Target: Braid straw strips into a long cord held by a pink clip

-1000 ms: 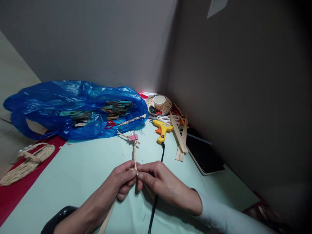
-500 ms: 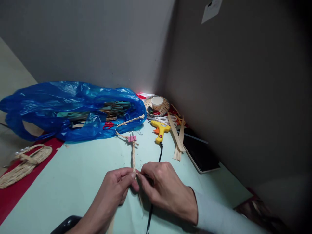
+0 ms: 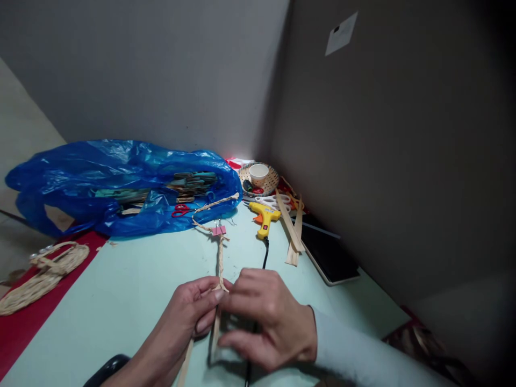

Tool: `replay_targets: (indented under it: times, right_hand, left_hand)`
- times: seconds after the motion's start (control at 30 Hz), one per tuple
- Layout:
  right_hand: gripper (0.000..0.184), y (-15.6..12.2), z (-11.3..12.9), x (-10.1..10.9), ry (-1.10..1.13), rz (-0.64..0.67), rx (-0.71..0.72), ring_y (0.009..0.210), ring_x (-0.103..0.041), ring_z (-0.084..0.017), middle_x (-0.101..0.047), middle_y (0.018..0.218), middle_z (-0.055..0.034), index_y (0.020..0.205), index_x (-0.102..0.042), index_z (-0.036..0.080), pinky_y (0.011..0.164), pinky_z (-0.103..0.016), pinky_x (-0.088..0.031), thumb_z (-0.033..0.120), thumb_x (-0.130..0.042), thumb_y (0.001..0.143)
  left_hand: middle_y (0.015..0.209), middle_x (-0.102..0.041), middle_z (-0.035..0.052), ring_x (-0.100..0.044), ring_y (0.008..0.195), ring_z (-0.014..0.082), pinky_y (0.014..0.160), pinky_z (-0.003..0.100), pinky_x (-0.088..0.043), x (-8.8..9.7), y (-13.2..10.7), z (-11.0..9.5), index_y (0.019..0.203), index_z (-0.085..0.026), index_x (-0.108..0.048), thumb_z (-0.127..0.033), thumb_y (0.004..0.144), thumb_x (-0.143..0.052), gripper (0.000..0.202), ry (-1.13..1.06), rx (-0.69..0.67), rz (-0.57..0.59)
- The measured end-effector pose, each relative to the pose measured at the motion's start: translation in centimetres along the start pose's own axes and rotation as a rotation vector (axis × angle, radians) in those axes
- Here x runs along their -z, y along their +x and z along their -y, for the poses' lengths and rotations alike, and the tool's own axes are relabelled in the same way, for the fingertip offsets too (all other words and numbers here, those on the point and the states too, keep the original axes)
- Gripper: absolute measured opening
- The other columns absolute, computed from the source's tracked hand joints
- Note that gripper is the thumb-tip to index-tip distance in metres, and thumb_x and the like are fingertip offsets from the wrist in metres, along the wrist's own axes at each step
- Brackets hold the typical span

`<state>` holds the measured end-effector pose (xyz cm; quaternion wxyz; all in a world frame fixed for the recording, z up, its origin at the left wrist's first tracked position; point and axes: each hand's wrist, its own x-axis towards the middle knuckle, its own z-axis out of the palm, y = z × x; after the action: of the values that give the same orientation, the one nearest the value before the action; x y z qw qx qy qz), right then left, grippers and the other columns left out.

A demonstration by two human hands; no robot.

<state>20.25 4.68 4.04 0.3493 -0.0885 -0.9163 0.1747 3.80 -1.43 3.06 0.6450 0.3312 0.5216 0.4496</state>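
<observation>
A pale braid of flat plant fibre (image 3: pixel 221 260) runs toward me from a pink binder clip (image 3: pixel 219 230). My left hand (image 3: pixel 195 312) pinches the braid's near end between thumb and fingers. Loose flat strands (image 3: pixel 215 330) hang below that grip, and another strand (image 3: pixel 185 365) trails under the left wrist. My right hand (image 3: pixel 270 317) is just right of the braid end, its fingertips close to the left ones. Its thumb is spread well away from the fingers, somewhat blurred, and nothing is plainly held in it.
Behind lies a blue plastic bag (image 3: pixel 133 161) of fibre strips, with red scissors (image 3: pixel 180 210). A yellow glue gun (image 3: pixel 264 216), flat strips (image 3: pixel 296 236), a dark tablet (image 3: pixel 326 250) and a woven tray (image 3: pixel 274 181) holding a cup are to the right. A woven sole (image 3: pixel 44 279) lies left.
My right thumb has dropped away from the fingers, opening the earlier pinch at the braid end. A strand now hangs down between the hands. My left hand keeps its hold; the view shifts slightly.
</observation>
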Motion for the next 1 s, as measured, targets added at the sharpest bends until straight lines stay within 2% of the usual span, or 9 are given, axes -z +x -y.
replay_targets:
  times: [0.07,0.13,0.23,0.4,0.6,0.7,0.83,0.9,1.0]
  right_hand:
    - [0.029,0.3,0.0,0.7,0.143,-0.033,-0.317,0.079,-0.058,-0.017,-0.065,0.088,-0.0076,0.099,-0.062,0.015,0.073,-0.030,-0.044,0.038,-0.044,0.096]
    - [0.024,0.6,-0.2,1.0,0.318,0.074,-0.551,0.081,-0.060,-0.016,-0.065,0.091,-0.0066,0.105,-0.059,0.015,0.075,-0.028,-0.044,0.034,-0.046,0.096]
    - [0.023,0.7,-0.5,0.7,0.642,0.269,-0.701,0.067,-0.058,-0.013,-0.064,0.079,-0.0018,0.102,-0.056,0.016,0.064,-0.024,-0.044,0.036,-0.047,0.096]
    - [0.020,0.5,-0.8,-0.4,0.627,0.190,-0.756,0.069,-0.050,-0.012,-0.062,0.076,-0.0010,0.086,-0.059,0.015,0.065,-0.022,-0.040,0.030,-0.049,0.094]
    - [0.021,0.2,-1.0,-1.2,0.748,0.110,-0.758,0.063,-0.050,-0.011,-0.061,0.066,0.0005,0.078,-0.059,0.015,0.062,-0.021,-0.040,0.033,-0.057,0.089]
    - [0.022,-0.1,-0.9,-1.9,0.777,0.037,-0.799,0.058,-0.051,-0.011,-0.061,0.063,0.0003,0.077,-0.058,0.015,0.058,-0.021,-0.039,0.035,-0.058,0.087]
    - [0.016,-0.1,-0.3,-2.0,0.621,-0.008,-0.843,0.058,-0.053,-0.011,-0.064,0.063,-0.0001,0.077,-0.057,0.016,0.056,-0.020,-0.037,0.028,-0.054,0.087]
    - [0.015,-0.1,0.1,-1.8,0.508,-0.024,-0.858,0.056,-0.049,-0.010,-0.061,0.061,0.0012,0.074,-0.056,0.016,0.052,-0.020,-0.034,0.026,-0.054,0.086]
    - [0.015,-0.1,0.6,-1.6,0.365,-0.062,-0.837,0.052,-0.045,-0.009,-0.056,0.058,0.0032,0.072,-0.056,0.017,0.050,-0.020,-0.031,0.023,-0.054,0.084]
  left_hand:
    - [0.045,-0.030,-0.0120,-0.012,0.045,0.0047,0.045,0.021,-0.010,0.0,-0.2,-0.1,0.084,-0.013,-0.066,-0.038,0.080,-0.069,0.025,-0.041,-0.002,0.034]
    - [0.046,-0.034,-0.0110,-0.015,0.045,0.0051,0.046,0.020,-0.013,0.0,-0.4,-0.2,0.087,-0.014,-0.066,-0.038,0.081,-0.068,0.025,-0.063,-0.017,0.046]
    - [0.046,-0.039,-0.0099,-0.023,0.045,0.0063,0.048,0.020,-0.021,-0.3,-0.6,-0.2,0.094,-0.015,-0.063,-0.039,0.083,-0.064,0.027,-0.019,-0.073,0.029]
    - [0.065,-0.060,-0.0046,-0.032,0.043,0.0040,0.047,0.020,-0.022,-0.5,-0.6,0.1,0.103,-0.017,-0.050,-0.035,0.083,-0.064,0.030,0.090,-0.143,-0.026]
    - [0.069,-0.064,-0.0042,-0.043,0.038,0.0057,0.041,0.019,-0.027,-0.1,-0.1,0.6,0.100,-0.022,-0.041,-0.036,0.084,-0.060,0.028,0.204,-0.157,-0.022]
    - [0.057,-0.059,-0.0071,-0.041,0.036,0.0080,0.040,0.019,-0.027,0.0,-0.3,0.6,0.095,-0.023,-0.045,-0.038,0.085,-0.057,0.021,0.309,-0.166,-0.054]
    - [0.040,-0.045,-0.0088,-0.042,0.042,0.0119,0.050,0.023,-0.034,0.0,-1.0,-0.1,0.079,-0.022,-0.057,-0.038,0.091,-0.050,0.022,0.568,-0.216,-0.109]
    - [0.044,-0.050,-0.0059,-0.049,0.049,0.0148,0.057,0.025,-0.038,0.0,-1.4,-0.7,0.076,-0.022,-0.063,-0.038,0.091,-0.049,0.026,0.697,-0.251,-0.152]
    - [0.066,-0.068,0.0004,-0.061,0.069,0.0210,0.067,0.028,-0.041,-0.2,-1.9,-1.6,0.076,-0.023,-0.070,-0.034,0.086,-0.058,0.019,0.840,-0.345,-0.250]
